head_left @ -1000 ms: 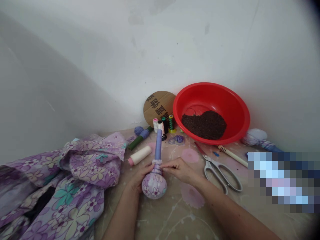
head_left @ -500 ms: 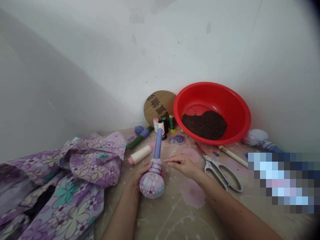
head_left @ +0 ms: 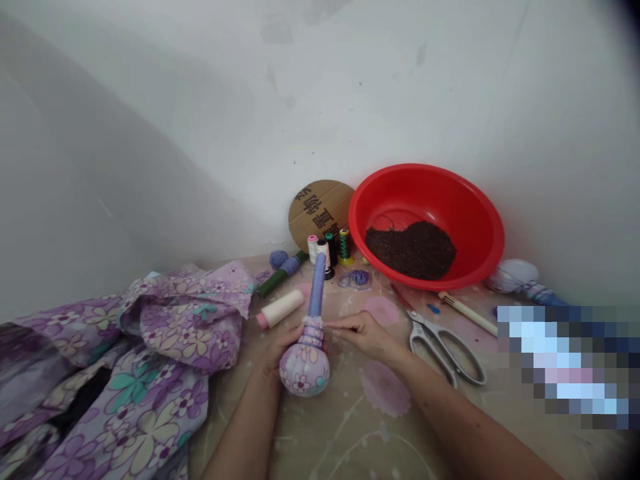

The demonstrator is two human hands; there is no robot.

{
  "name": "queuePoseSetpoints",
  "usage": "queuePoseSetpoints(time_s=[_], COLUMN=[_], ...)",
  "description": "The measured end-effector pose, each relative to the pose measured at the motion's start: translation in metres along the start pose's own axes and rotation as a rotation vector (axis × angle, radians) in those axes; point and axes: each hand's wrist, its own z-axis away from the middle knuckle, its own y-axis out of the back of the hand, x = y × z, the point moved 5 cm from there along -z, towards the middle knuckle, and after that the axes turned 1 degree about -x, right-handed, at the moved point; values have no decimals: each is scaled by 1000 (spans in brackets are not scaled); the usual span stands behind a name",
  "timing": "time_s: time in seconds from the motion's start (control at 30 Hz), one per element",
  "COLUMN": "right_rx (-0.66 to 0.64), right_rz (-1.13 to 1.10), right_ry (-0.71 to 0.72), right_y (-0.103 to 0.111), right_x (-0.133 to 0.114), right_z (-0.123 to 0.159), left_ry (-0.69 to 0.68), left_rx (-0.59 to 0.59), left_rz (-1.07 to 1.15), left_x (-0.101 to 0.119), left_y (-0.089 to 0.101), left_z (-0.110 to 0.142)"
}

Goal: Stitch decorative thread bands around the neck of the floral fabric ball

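My left hand (head_left: 278, 347) grips a stuffed ball of purple flowered cloth (head_left: 305, 367) tied onto a lilac stick (head_left: 317, 285); the stick points away from me. My right hand (head_left: 361, 331) is pinched at the white binding on the ball's neck, fingers pressed together on what looks like fine thread, too thin to be sure. Both hands sit low over the patterned table (head_left: 380, 427).
Flowered purple fabric (head_left: 150, 360) is heaped at the left. A pink-ended thread spool (head_left: 280, 310), several small spools (head_left: 327, 248), scissors (head_left: 440, 343), a red basin (head_left: 480, 220) with dark filling, a cardboard disc (head_left: 317, 210) and a white stick (head_left: 465, 312) lie behind.
My right hand drew slightly away from the ball's neck, then came back to it. The ball shifted a little to the left in my left hand.
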Motion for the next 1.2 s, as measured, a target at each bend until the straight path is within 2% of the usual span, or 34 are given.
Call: queuePoseSetpoints(time_s=[0.2, 0.4, 0.53, 0.83, 1.2], right_rx=[-1, -72, -106, -67, 30], right_rz=[-15, 26, 51, 44, 16], right_ry=[4, -2, -22, -14, 14], right_y=[-1, 0, 0, 1, 1], right_x=[-1, 3, 5, 0, -6], right_z=[0, -1, -1, -1, -2], left_ry=[7, -17, -32, -9, -11], left_rx=[-14, -128, -148, -104, -139], left_rz=[14, 19, 15, -6, -11], left_x=[-2, -10, -9, -3, -1], left_y=[1, 12, 12, 3, -3], left_z=[0, -8, -8, -1, 0])
